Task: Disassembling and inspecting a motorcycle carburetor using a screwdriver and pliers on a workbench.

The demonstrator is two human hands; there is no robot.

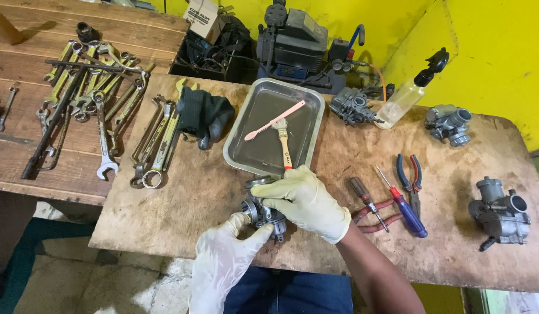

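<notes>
Both gloved hands grasp a grey carburetor (262, 214) at the desk's (182, 197) near edge — left hand (226, 256) under it, right hand (304, 200) on top — just before a steel tray (255, 116).

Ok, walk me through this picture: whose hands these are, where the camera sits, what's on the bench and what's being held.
The one picture comes from a camera worn on a person's head, looking down at a wooden workbench. Both hands wear pale gloves. The left hand and the right hand together hold a small metal carburetor at the bench's near edge.

Behind it lies a metal tray with a paintbrush and a pink stick in it. Left of the tray are a dark glove and rows of wrenches. To the right lie screwdrivers, pliers, a spray bottle and three more carburetors.
</notes>
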